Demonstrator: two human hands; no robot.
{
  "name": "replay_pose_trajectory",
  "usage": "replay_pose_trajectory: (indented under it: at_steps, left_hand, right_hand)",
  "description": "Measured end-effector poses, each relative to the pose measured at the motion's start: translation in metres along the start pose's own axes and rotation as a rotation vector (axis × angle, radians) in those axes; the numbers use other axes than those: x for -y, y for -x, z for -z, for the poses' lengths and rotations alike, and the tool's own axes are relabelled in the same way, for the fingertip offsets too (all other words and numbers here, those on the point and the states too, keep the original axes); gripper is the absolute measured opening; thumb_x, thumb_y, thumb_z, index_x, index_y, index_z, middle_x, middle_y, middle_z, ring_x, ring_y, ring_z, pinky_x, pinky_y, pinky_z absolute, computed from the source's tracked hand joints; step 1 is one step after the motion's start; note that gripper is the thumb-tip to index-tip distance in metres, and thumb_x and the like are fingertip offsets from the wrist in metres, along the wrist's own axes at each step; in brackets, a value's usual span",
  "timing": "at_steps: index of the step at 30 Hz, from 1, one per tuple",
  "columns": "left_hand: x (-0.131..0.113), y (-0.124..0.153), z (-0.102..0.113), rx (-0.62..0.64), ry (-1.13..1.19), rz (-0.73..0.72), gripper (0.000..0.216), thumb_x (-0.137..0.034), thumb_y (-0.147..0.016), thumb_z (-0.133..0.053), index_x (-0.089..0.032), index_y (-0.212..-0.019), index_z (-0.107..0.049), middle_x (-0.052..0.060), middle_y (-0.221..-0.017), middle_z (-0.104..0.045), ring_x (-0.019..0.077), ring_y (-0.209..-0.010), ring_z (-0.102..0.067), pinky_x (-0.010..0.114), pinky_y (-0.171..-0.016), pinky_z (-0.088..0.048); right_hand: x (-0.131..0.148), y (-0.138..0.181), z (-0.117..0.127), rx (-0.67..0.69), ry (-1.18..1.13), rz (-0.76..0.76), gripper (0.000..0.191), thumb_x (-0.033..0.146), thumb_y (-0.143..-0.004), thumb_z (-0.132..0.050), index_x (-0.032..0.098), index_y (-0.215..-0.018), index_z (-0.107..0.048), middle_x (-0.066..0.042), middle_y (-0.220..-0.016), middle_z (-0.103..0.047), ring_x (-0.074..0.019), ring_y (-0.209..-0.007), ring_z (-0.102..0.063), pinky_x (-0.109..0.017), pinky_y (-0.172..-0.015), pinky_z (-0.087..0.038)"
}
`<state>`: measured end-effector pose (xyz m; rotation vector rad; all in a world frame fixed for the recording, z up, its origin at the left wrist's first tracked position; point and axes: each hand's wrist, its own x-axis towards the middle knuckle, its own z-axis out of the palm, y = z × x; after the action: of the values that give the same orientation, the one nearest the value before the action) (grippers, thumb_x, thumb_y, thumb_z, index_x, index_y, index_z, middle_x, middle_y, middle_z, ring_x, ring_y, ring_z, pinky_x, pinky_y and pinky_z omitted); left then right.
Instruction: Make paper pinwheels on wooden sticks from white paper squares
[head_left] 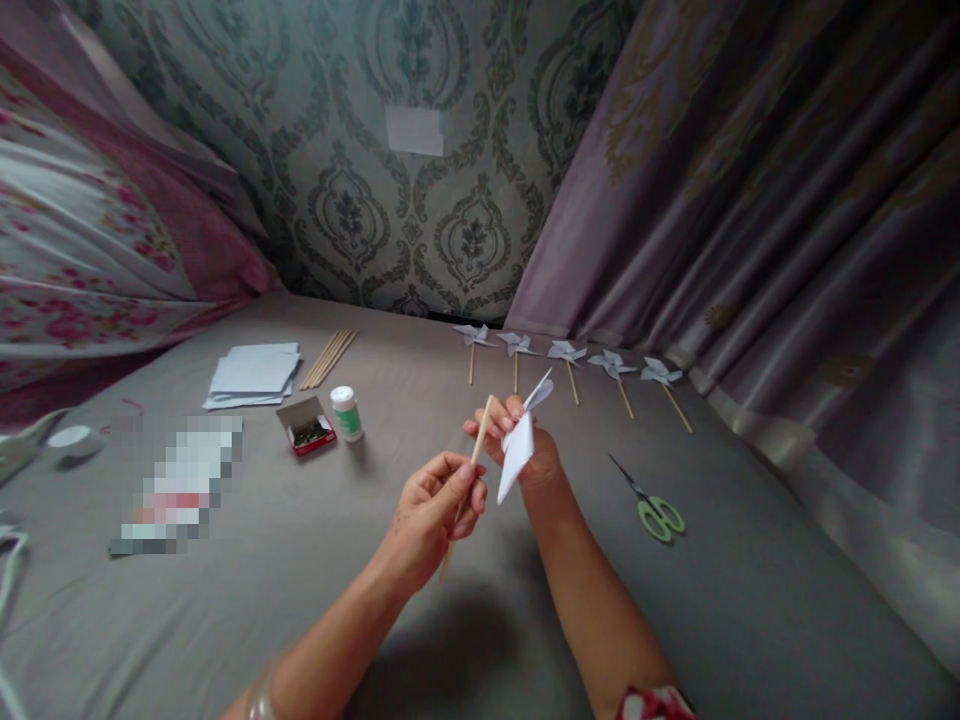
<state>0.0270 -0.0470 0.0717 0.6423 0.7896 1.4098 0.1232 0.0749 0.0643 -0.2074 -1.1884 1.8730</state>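
My left hand [442, 505] is closed round a thin wooden stick [482, 430], which slants up and to the right. Just right of the stick's top end, my right hand [506, 425] pinches a folded white paper pinwheel [517, 455], seen nearly edge-on. Part of the right hand's fingers is hidden behind the paper. Whether the stick touches the pinwheel I cannot tell. Both hands are raised above the grey sheet.
Several finished pinwheels on sticks [568, 352] lie in a row at the back. Green-handled scissors [654, 510] rest at right. Leftward are a small open red box [307, 430], a white-green bottle [346, 413], paper sheets [251, 375], spare sticks [328, 360] and a blurred flat object [184, 480].
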Motion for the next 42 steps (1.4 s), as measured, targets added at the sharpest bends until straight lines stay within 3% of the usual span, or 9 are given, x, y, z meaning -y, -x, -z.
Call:
replay_pose_trajectory:
  at_steps: [7,15,23,42]
  left_hand:
    - [0.000,0.000,0.001,0.016,0.002,0.004,0.034,-0.045,-0.072,-0.072,-0.015,-0.078,-0.057,-0.004,-0.054,-0.054,0.0000,-0.036,-0.032,0.016,-0.039,-0.016]
    - [0.003,0.001,0.001,0.028,-0.004,-0.002,0.034,-0.044,-0.075,-0.070,-0.014,-0.078,-0.054,-0.003,-0.055,-0.055,-0.0001,-0.036,-0.032,0.016,-0.039,-0.017]
    - [0.005,0.001,0.000,0.037,0.012,-0.003,0.033,-0.042,-0.076,-0.069,-0.014,-0.079,-0.052,-0.003,-0.054,-0.057,0.0005,-0.036,-0.034,0.016,-0.038,-0.018]
    - [0.006,0.001,0.000,0.048,0.011,-0.017,0.032,-0.042,-0.076,-0.069,-0.014,-0.078,-0.054,-0.002,-0.055,-0.058,0.0009,-0.037,-0.034,0.016,-0.038,-0.019]
  right_hand:
    - [-0.004,0.001,0.000,-0.030,0.046,-0.064,0.049,0.064,-0.051,-0.075,0.025,-0.053,-0.046,0.005,-0.056,-0.031,-0.0124,-0.052,-0.030,-0.039,-0.078,-0.050]
    - [-0.003,0.001,-0.006,0.015,-0.211,-0.044,0.037,0.045,-0.053,-0.084,0.023,-0.056,-0.055,0.008,-0.053,-0.036,-0.0089,-0.050,-0.031,-0.029,-0.072,-0.049]
    - [-0.002,0.003,-0.008,0.078,-0.259,-0.061,0.031,0.040,-0.061,-0.082,0.023,-0.057,-0.057,0.008,-0.055,-0.040,-0.0086,-0.052,-0.035,-0.025,-0.072,-0.048]
    - [0.000,0.003,-0.011,0.000,-0.224,-0.073,0.037,0.035,-0.057,-0.085,0.022,-0.051,-0.051,0.008,-0.053,-0.032,-0.0088,-0.050,-0.025,-0.027,-0.069,-0.044]
